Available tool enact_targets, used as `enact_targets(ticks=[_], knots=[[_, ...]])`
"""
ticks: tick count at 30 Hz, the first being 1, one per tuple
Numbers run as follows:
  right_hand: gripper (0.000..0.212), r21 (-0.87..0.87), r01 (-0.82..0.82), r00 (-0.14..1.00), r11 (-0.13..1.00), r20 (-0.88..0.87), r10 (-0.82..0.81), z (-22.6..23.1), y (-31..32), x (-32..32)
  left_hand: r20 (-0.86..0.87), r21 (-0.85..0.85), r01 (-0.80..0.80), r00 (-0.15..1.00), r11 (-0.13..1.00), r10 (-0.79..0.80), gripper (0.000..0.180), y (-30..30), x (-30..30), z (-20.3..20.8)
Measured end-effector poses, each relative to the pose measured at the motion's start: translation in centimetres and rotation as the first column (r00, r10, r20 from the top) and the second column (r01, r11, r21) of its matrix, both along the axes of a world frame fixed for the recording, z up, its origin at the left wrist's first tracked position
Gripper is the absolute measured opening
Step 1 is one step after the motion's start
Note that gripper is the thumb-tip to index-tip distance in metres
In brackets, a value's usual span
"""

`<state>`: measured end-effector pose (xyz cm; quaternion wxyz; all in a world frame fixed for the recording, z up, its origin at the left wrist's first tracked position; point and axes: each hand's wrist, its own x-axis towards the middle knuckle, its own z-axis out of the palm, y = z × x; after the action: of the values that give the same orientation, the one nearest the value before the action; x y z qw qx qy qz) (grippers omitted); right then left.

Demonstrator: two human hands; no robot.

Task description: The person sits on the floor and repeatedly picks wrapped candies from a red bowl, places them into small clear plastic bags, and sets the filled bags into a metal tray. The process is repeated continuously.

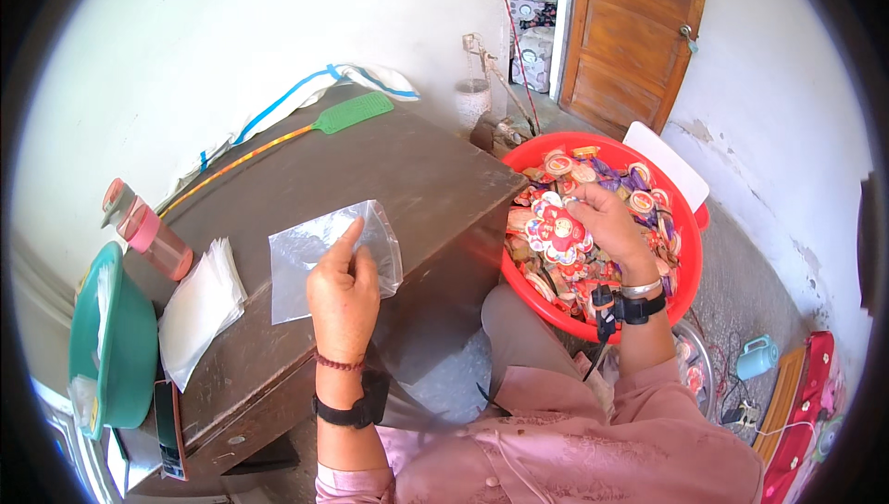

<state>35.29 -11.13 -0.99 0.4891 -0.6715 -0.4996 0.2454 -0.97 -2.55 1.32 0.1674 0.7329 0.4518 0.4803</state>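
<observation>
The right hand (607, 224) pinches the flower pack (558, 232) by its right side, above the red tub (520, 293); a hold on the rim should spare the petals from bending. The left hand (343, 298) is at the clear bag (298, 268), by the worktop's (407, 154) front edge; whether it grips the film, I cannot tell. Light fingertip pressure should limit creasing and slipping over that edge.
</observation>
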Motion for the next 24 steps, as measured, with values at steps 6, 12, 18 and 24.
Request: enact_targets(ticks=[6, 12, 18, 24], knots=[[0.012, 0.296, -0.214, 0.921, 0.931, -0.256, 0.293, 4.1, 2.8, -8.7, 0.014, -0.003, 0.004, 1.000, 1.000, -0.004, 0.029, 0.2, -0.1, -0.2], [0.013, 0.335, -0.287, 0.891, 0.898, -0.252, 0.379, 3.2, 6.2, -15.1, -0.004, -0.011, -0.004, 1.000, 1.000, 0.003, 0.027, 0.0, 0.0, 0.1], [0.015, 0.266, -0.324, 0.916, 0.908, -0.153, 0.372, 2.6, 6.6, -17.4, 0.012, -0.092, 0.012, 1.000, 0.996, -0.011, 0.027, -0.4, 0.3, 0.5], [0.016, 0.260, -0.301, 0.867, 0.917, -0.327, 0.377, 2.6, 7.2, -18.1, -0.024, -0.065, 0.020, 0.999, 0.998, -0.022, 0.028, -0.6, 0.3, 0.6]])
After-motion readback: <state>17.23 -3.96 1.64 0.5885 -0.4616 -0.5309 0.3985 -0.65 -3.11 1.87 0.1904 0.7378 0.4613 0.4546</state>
